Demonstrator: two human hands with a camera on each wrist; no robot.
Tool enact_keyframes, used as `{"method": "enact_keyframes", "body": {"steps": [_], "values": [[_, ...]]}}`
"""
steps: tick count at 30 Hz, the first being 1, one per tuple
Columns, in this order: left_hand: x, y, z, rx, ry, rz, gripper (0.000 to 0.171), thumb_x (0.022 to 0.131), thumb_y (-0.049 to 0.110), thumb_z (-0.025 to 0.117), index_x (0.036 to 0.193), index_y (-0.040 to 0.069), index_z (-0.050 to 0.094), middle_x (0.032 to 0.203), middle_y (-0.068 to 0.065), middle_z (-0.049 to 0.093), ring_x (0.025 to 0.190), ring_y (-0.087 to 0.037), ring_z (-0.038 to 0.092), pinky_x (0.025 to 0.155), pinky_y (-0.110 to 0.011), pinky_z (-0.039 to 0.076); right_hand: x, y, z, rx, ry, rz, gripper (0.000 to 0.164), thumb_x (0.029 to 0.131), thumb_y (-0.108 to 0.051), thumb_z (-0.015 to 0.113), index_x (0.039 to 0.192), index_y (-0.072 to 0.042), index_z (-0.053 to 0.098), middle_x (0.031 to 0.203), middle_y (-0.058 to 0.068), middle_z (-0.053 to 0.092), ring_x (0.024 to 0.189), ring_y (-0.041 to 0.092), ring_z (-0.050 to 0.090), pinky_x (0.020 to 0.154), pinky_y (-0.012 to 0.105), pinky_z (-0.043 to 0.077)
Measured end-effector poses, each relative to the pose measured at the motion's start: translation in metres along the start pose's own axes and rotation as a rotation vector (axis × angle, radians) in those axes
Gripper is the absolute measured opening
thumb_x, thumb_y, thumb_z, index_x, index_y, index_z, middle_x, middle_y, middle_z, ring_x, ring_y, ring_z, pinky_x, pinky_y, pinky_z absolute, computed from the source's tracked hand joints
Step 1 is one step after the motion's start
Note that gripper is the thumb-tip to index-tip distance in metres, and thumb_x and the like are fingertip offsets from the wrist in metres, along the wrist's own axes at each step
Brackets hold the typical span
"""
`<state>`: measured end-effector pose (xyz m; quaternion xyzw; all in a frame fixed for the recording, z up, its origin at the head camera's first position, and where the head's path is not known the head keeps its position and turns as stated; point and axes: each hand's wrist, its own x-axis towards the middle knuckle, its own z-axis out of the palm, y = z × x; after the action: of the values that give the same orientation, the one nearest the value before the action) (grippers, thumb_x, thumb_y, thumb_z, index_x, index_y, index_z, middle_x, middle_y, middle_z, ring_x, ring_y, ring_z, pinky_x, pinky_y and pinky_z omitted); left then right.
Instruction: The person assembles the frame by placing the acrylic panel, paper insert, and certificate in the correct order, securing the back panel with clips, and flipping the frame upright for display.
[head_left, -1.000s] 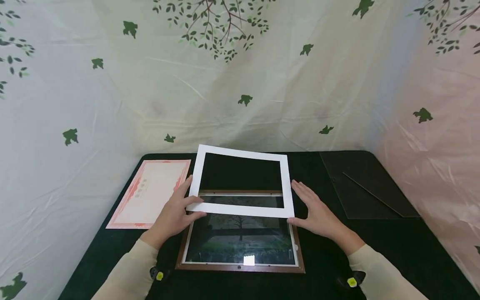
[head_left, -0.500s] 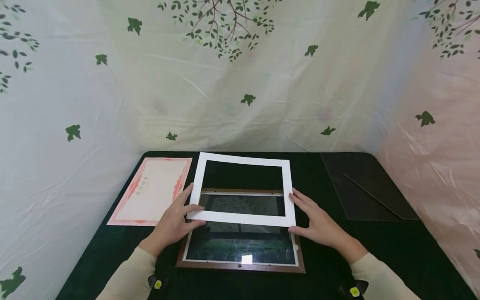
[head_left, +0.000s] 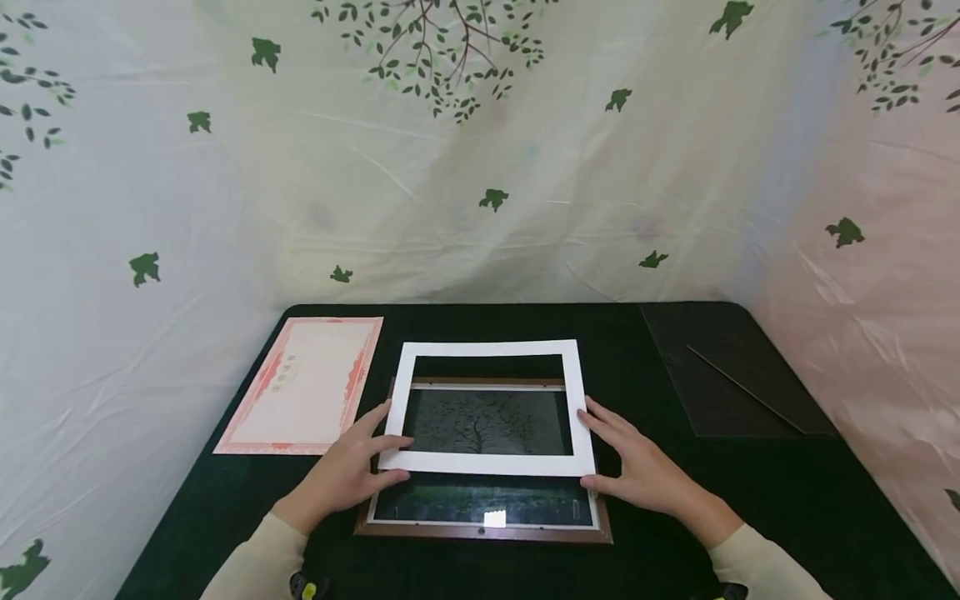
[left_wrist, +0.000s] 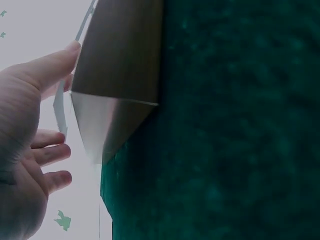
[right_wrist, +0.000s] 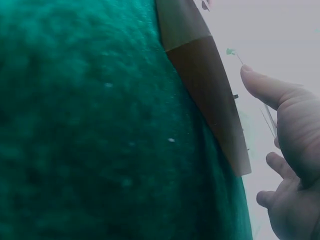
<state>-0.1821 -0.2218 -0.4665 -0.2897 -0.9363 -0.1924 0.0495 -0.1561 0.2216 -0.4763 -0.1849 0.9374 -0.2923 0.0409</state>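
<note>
A white picture mat (head_left: 480, 463) with a rectangular opening hangs just above a brown picture frame (head_left: 495, 531). My left hand (head_left: 337, 462) pinches the mat's lower left corner; in the left wrist view its thumb (left_wrist: 55, 65) lies by the mat's edge. The right hand (head_left: 641, 462) holds the lower right side, thumb near the corner and fingers along the edge. Glossy glass or clear sheet (head_left: 480, 497) fills the frame, reflecting a tree pattern and a bright light patch. The mat covers part of the frame's upper half. In the right wrist view the frame's side (right_wrist: 210, 85) shows.
On the left of the dark green table (head_left: 225, 525) lies a pink-bordered certificate sheet (head_left: 315, 383). A dark flat board (head_left: 720, 392) with a thin strut or rod (head_left: 742, 388) across it lies at the right. Leaf-printed cloth (head_left: 525, 242) surrounds the back and sides.
Both hands have brought the white mat down and nearer, so it now overlaps more of the frame. Its tilt has levelled out. The frame, certificate and board stay in place.
</note>
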Motion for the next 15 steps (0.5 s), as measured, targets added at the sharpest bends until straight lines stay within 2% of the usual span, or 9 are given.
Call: {"method": "enact_keyframes", "body": {"steps": [6, 15], "values": [[-0.0085, -0.0005, 0.0024, 0.014, -0.074, -0.043, 0.05, 0.078, 0.047, 0.077, 0.121, 0.023, 0.068, 0.147, -0.014, 0.042, 0.133, -0.032, 0.042, 0.101, -0.05, 0.042, -0.0037, 0.0012, 0.0054, 0.014, -0.043, 0.006, 0.091, 0.077, -0.06, 0.071, 0.152, -0.033, 0.026, 0.16, -0.008, 0.011, 0.143, 0.031, 0.024, 0.102, 0.059, 0.036], [-0.0112, 0.0006, -0.0002, 0.058, -0.12, -0.077, 0.054, 0.077, 0.047, 0.077, 0.123, 0.02, 0.067, 0.144, -0.013, 0.045, 0.132, -0.033, 0.042, 0.101, -0.05, 0.042, -0.0046, 0.0023, 0.0065, 0.037, -0.121, 0.021, 0.085, 0.08, -0.065, 0.064, 0.15, -0.028, 0.033, 0.159, -0.003, 0.017, 0.141, 0.033, 0.026, 0.102, 0.06, 0.035]]}}
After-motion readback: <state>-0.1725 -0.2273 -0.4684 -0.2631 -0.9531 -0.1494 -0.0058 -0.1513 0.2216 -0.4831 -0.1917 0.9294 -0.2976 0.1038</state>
